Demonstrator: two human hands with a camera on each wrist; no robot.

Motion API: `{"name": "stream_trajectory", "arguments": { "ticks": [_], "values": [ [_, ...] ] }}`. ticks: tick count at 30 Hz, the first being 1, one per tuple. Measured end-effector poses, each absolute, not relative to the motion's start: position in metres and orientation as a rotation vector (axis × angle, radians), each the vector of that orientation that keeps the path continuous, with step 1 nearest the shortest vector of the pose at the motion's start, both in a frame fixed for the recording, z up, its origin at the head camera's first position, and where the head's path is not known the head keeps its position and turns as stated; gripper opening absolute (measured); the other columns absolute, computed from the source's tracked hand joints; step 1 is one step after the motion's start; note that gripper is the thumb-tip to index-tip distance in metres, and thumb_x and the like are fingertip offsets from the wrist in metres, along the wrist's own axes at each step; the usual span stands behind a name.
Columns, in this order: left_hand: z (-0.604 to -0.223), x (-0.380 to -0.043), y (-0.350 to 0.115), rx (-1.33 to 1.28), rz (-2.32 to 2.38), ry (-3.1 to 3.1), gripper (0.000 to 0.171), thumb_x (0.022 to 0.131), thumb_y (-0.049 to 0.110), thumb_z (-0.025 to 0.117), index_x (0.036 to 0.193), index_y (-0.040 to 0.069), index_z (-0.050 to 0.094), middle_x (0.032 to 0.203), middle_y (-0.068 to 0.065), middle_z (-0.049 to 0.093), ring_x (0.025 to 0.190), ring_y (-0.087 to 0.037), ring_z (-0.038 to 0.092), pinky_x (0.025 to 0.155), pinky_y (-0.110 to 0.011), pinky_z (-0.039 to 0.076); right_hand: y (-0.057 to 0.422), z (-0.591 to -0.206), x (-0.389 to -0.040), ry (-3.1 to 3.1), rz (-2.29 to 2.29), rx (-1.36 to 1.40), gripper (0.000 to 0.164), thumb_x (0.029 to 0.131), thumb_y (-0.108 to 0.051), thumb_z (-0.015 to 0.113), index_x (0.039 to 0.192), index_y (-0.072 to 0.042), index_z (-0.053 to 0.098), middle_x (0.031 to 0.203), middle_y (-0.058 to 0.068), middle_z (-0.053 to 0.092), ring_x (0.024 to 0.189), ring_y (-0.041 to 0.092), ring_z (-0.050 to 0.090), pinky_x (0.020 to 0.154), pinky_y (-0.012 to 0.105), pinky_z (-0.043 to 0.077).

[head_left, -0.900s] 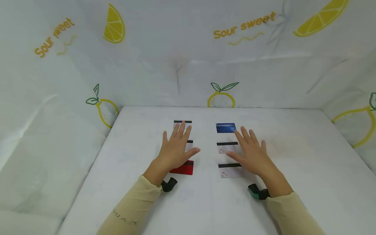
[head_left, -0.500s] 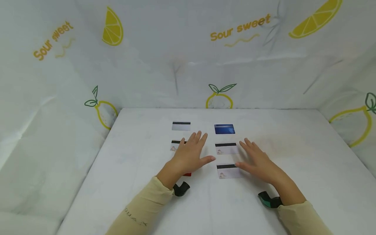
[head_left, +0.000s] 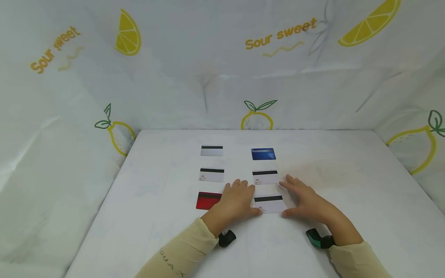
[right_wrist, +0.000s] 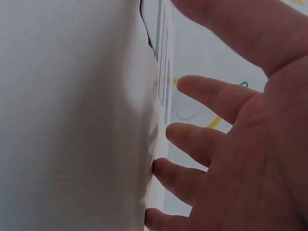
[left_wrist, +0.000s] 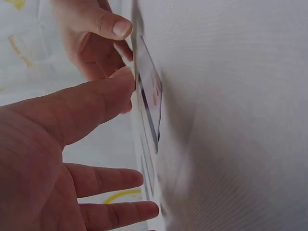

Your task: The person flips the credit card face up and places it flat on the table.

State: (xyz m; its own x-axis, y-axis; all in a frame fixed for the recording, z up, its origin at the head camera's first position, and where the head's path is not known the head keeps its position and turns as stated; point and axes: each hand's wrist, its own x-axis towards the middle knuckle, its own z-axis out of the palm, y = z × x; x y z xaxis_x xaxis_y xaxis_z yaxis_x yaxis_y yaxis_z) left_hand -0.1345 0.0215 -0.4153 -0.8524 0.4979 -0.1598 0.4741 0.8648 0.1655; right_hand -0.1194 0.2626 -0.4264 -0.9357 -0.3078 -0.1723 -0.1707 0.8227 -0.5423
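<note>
Two white cards with black stripes lie in the right column: a near card (head_left: 270,205) and a middle card (head_left: 265,178). My left hand (head_left: 237,199) reaches in from the left of the near card, its thumb tip at the card's lower left corner. On the other side my right hand (head_left: 307,201) has its thumb by the card's lower right edge, fingers spread. Neither hand grips anything. In the left wrist view the near card (left_wrist: 153,86) lies beyond the left thumb. The left hand partly covers a red card (head_left: 207,200).
Farther back lie a blue card (head_left: 263,154), a plain white striped card (head_left: 211,151) and a white striped card with a small picture (head_left: 211,175). The white table (head_left: 156,216) meets a lemon-print cloth (head_left: 174,85) at its back edge.
My left hand has moved right and nearer, off the left column of cards to the near right card. My right hand has shifted right and nearer, uncovering that card. The cards lie as before.
</note>
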Motion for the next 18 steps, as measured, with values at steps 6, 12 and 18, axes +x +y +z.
{"name": "stream_trajectory", "arguments": {
  "ticks": [6,12,18],
  "values": [
    [-0.4182,-0.1316,0.0220,0.782,0.137,2.846,0.058,0.078,0.055,0.076,0.121,0.018,0.063,0.110,-0.001,0.058,0.103,-0.019,0.049,0.086,-0.040,0.045,0.2631,-0.4294,-0.1189,2.765,-0.736,-0.401,0.079,0.068,-0.039,0.087,0.136,-0.012,0.058,0.156,0.027,0.029,0.143,0.055,0.017,0.106,0.077,0.012],
    [-0.4204,-0.1311,0.0236,0.785,0.112,2.857,0.056,0.079,0.053,0.076,0.121,0.018,0.063,0.112,-0.004,0.057,0.105,-0.021,0.050,0.082,-0.038,0.047,0.2632,-0.4302,-0.1177,2.773,-0.741,-0.405,0.070,0.068,-0.038,0.087,0.130,-0.014,0.064,0.156,0.026,0.030,0.142,0.055,0.016,0.105,0.077,0.012],
    [-0.4217,-0.1312,0.0251,0.770,0.109,2.866,0.055,0.079,0.053,0.076,0.124,0.022,0.064,0.116,-0.005,0.057,0.108,-0.022,0.050,0.081,-0.039,0.049,0.2639,-0.4308,-0.1186,2.780,-0.758,-0.418,0.066,0.068,-0.034,0.088,0.127,-0.013,0.066,0.155,0.027,0.031,0.142,0.056,0.017,0.105,0.078,0.011]
  ]
}}
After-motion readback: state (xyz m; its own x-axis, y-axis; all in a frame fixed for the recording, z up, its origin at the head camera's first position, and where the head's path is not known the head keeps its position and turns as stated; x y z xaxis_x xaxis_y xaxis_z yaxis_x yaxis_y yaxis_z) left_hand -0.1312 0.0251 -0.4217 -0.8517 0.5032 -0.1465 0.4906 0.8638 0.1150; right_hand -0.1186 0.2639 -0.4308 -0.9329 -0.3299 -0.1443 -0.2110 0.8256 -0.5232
